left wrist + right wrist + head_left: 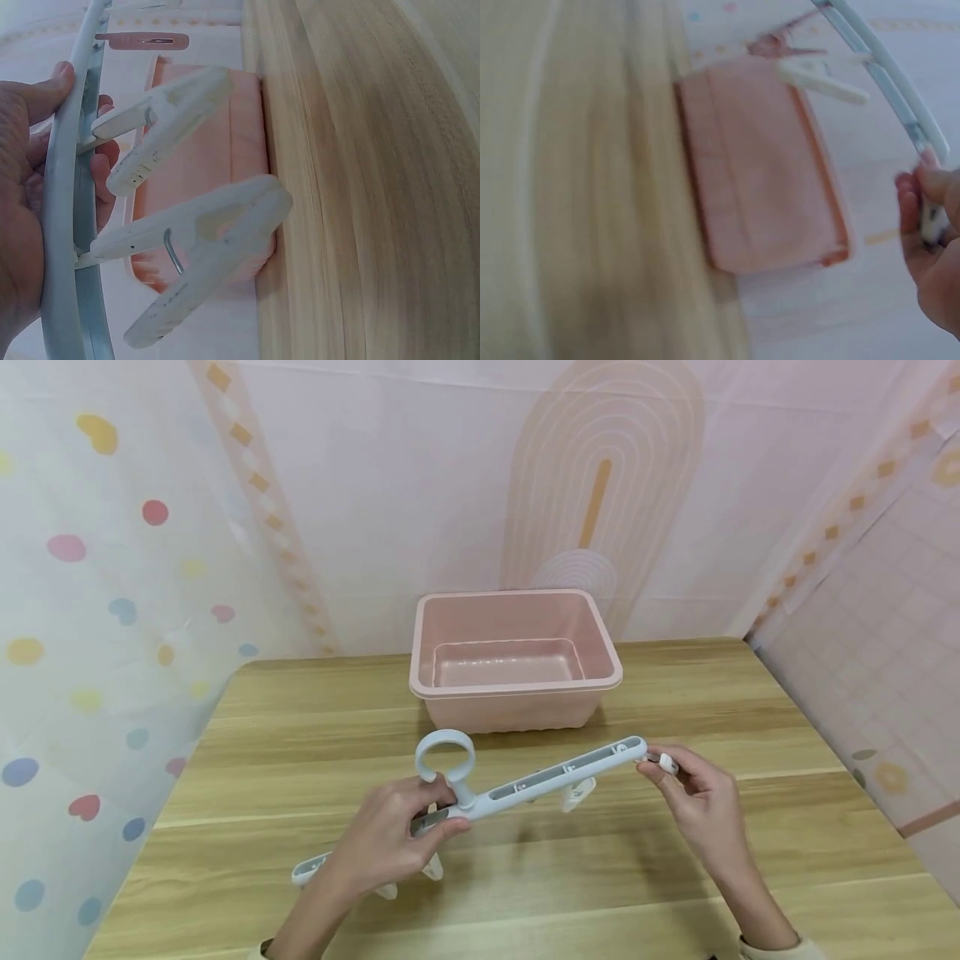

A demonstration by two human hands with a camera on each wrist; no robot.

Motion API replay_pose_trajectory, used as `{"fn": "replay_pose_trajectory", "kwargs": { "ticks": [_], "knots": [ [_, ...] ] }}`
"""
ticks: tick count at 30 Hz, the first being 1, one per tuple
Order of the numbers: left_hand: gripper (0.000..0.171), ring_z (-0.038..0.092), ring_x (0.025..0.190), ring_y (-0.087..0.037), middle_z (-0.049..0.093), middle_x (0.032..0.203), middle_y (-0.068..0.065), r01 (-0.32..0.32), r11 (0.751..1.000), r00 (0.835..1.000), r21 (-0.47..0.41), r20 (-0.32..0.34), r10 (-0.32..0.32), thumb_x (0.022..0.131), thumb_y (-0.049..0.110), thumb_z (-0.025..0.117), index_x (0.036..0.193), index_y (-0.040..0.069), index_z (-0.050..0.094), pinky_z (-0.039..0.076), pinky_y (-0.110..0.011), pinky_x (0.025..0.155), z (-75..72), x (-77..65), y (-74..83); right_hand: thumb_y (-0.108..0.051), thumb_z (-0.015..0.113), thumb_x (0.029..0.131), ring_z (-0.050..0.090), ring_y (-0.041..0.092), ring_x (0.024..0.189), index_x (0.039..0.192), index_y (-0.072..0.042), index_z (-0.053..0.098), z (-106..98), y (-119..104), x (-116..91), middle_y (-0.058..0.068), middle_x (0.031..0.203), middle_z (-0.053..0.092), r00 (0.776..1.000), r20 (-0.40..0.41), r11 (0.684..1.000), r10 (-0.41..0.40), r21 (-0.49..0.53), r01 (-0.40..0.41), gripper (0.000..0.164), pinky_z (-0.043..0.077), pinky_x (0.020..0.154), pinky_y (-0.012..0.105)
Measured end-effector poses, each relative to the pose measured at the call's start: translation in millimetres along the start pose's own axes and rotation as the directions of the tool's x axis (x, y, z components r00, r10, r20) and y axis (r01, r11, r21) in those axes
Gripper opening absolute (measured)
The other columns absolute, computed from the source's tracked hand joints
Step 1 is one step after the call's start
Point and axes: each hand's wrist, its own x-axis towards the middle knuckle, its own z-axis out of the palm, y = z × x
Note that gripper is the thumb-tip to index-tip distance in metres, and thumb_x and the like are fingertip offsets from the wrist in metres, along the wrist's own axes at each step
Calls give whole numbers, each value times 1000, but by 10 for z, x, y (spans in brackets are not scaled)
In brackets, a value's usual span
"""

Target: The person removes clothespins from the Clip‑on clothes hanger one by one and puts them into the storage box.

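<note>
A pale blue clip hanger with an open ring hook is held up over the table, slanting up to the right. My left hand grips its bar just left of the hook, thumb along the near side. At the bar's right end, my right hand pinches a white clothespin between thumb and fingers. White clothespins hang below the bar by the left hand, and a pink clothespin shows farther along. Another white clothespin hangs nearer the right hand. The right wrist view is blurred.
A pink plastic basin stands at the back of the wooden table, just beyond the hanger. Behind it hangs a patterned cloth backdrop, which continues along both sides.
</note>
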Motion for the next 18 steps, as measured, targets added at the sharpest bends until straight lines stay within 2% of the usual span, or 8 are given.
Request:
{"fn": "replay_pose_trajectory", "kwargs": {
  "ticks": [4, 5, 7, 9, 11, 13, 15, 18],
  "knots": [
    [12, 30, 59, 7, 50, 69, 13, -23, 1000, 1000, 0, 1, 23, 83, 23, 81, 85, 19, 69, 26, -11, 50, 28, 10, -6, 10, 73, 83, 44, -5, 58, 99, 5, 73, 73, 37, -67, -14, 84, 70, 996, -90, 1000, 29, 6, -28, 16, 34, 45, 17],
    [12, 30, 59, 7, 50, 69, 13, -22, 1000, 1000, -1, 1, 22, 83, 23, 81, 85, 19, 69, 26, -11, 50, 33, 12, -6, 11, 73, 83, 46, -6, 59, 99, 6, 73, 90, 50, -79, -14, 84, 70, 994, -105, 1000, 19, 3, -18, 17, 35, 46, 16],
    [12, 30, 59, 7, 50, 70, 13, -19, 1000, 1000, -6, 7, 19, 83, 23, 80, 84, 19, 69, 26, -11, 50, 43, 15, -6, 14, 72, 82, 52, -7, 64, 99, 7, 73, 116, 73, -92, -16, 88, 71, 991, -130, 1000, -17, 7, 18, 19, 41, 52, 10],
    [11, 30, 59, 7, 50, 69, 13, -10, 1000, 1000, -19, 22, 10, 85, 23, 78, 84, 18, 68, 26, -11, 49, 50, 17, -4, 18, 72, 79, 60, -9, 74, 99, 8, 73, 131, 87, -85, -18, 93, 72, 986, -154, 997, -71, -2, 72, 22, 47, 64, 4],
    [10, 31, 59, 7, 52, 71, 12, -5, 1000, 1000, -25, 23, 6, 87, 21, 77, 84, 16, 69, 28, -11, 49, 53, 15, -6, 22, 73, 75, 66, -8, 88, 98, 9, 73, 142, 93, -67, -18, 98, 73, 975, -175, 990, -137, -36, 133, 27, 51, 77, 5],
    [10, 33, 59, 7, 55, 73, 12, 8, 1000, 1000, -22, 12, -8, 87, 21, 77, 85, 15, 69, 29, -11, 50, 46, 10, -7, 23, 74, 73, 67, -8, 90, 97, 8, 74, 153, 86, -51, -17, 99, 73, 967, -186, 984, -175, -64, 166, 29, 52, 80, 6],
    [9, 34, 60, 6, 57, 75, 12, 23, 1000, 1000, -19, -2, -23, 88, 20, 76, 86, 15, 70, 30, -12, 50, 33, 6, -6, 20, 75, 74, 66, -9, 87, 98, 6, 74, 163, 71, -45, -18, 97, 73, 971, -175, 985, -165, -78, 153, 27, 51, 76, 5],
    [9, 36, 59, 5, 57, 76, 13, 33, 999, 999, -15, -16, -33, 87, 21, 77, 87, 15, 70, 30, -12, 50, 24, 7, -3, 11, 69, 87, 69, -5, 84, 104, 9, 70, 154, 40, -53, -16, 96, 75, 998, -63, 998, -13, 55, 16, 17, 56, 73, 12]
  ]
}}
